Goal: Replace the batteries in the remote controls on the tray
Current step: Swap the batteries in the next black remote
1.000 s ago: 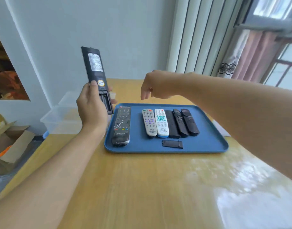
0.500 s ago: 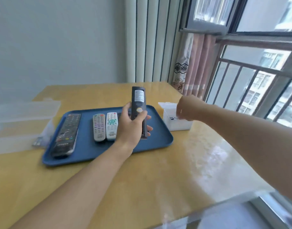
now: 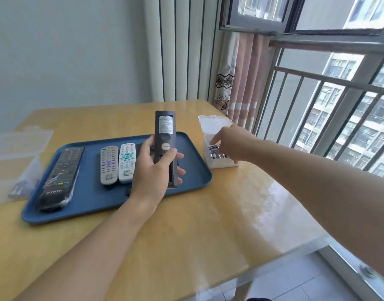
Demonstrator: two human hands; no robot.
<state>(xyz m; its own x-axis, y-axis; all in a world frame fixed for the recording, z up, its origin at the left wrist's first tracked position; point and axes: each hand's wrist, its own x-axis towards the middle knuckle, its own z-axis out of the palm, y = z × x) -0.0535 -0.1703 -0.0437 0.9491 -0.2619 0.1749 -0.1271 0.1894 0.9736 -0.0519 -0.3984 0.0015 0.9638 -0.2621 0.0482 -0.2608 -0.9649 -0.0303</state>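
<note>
Two hands are up over the table, and the blue tray is my anchor. My left hand hovers above the tray's right half with the forearm running in from the lower left, wrist straight. It grips the black remote upright, back face toward me: thumb pressed across the back just below the round yellow sticker, fingertips wrapping round from the far side at the right edge. The battery bay at the remote's lower end is open and dark; I can't tell what sits inside it.

My right arm comes in from the right edge, stretched long and nearly level, crossing past the tray's right rim. My right hand is over the small white box that stands just beside the tray's right rim, lid flipped back. The fingers point down into the box where the silvery batteries lie; whether they pinch one or hang loose I cannot tell, since the back of the hand hides the tips.

On the tray itself: a large black remote in plastic wrap lies at the left end, and a grey remote and a white remote lie side by side near the middle, touching, buttons up. Off the tray's left rim sits a clear plastic container, blurred.
</note>
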